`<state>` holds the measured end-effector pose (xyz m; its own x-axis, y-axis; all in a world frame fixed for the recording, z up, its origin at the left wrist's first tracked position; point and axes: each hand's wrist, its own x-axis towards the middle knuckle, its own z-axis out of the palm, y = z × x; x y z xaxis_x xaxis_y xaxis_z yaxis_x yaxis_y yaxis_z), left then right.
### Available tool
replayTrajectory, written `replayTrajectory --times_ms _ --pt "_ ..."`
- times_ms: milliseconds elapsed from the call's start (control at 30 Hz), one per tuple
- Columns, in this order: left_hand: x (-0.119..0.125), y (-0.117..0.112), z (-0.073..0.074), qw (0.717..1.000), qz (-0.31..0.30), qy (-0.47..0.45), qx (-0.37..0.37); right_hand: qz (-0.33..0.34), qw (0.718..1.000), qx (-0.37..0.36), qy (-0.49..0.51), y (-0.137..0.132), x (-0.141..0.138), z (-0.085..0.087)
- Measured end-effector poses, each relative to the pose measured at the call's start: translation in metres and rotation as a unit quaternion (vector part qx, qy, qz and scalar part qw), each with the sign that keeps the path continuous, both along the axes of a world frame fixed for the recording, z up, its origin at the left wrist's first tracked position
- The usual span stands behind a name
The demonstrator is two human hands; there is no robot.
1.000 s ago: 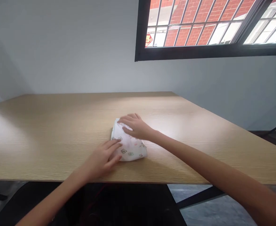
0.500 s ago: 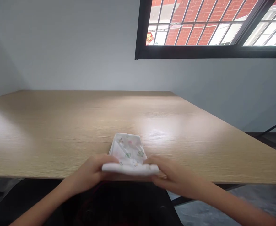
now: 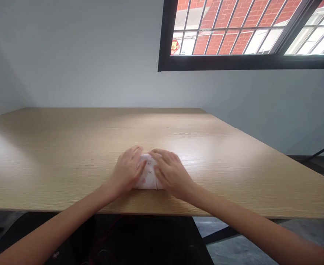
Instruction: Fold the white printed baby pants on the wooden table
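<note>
A small white cloth (image 3: 147, 176) with little coloured prints lies folded on the wooden table (image 3: 68, 147), near its front edge. My left hand (image 3: 128, 170) lies flat on the cloth's left part, fingers stretched out. My right hand (image 3: 170, 172) lies flat on its right part, fingers also stretched. Both palms press down on it. Only a narrow strip of cloth shows between the two hands.
The table runs wide to the left, right and back, up to a grey wall. A black-framed window (image 3: 244, 36) sits high at the right, with red brick behind it. Below the front edge are a dark floor and a black table leg (image 3: 222, 233).
Half a second ago both hands held the cloth's near edge lifted at the table's front. That edge is now folded over away from me, and both hands lie flat on the smaller bundle.
</note>
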<state>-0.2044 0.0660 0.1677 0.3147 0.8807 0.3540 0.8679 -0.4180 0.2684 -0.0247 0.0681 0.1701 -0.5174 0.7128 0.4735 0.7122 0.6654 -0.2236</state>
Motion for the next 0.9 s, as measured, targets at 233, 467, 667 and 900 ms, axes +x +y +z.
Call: replayTrajectory --times_ms 233,467,667,900 --pt "-0.019 -0.001 -0.016 0.986 -0.082 -0.006 -0.144 0.028 0.985 -0.168 0.001 0.010 0.032 -0.017" --pt "-0.030 0.016 -0.009 0.934 -0.038 -0.275 -0.223 0.074 0.912 -0.336 0.224 -0.009 0.047 -0.009" --pt "-0.016 -0.037 -0.006 0.942 0.037 -0.266 -0.203 0.077 0.895 -0.341 0.276 0.033 0.018 -0.015" --pt "-0.022 -0.074 -0.006 0.952 0.037 -0.232 -0.197 0.124 0.928 -0.295 0.191 0.042 -0.002 -0.013"
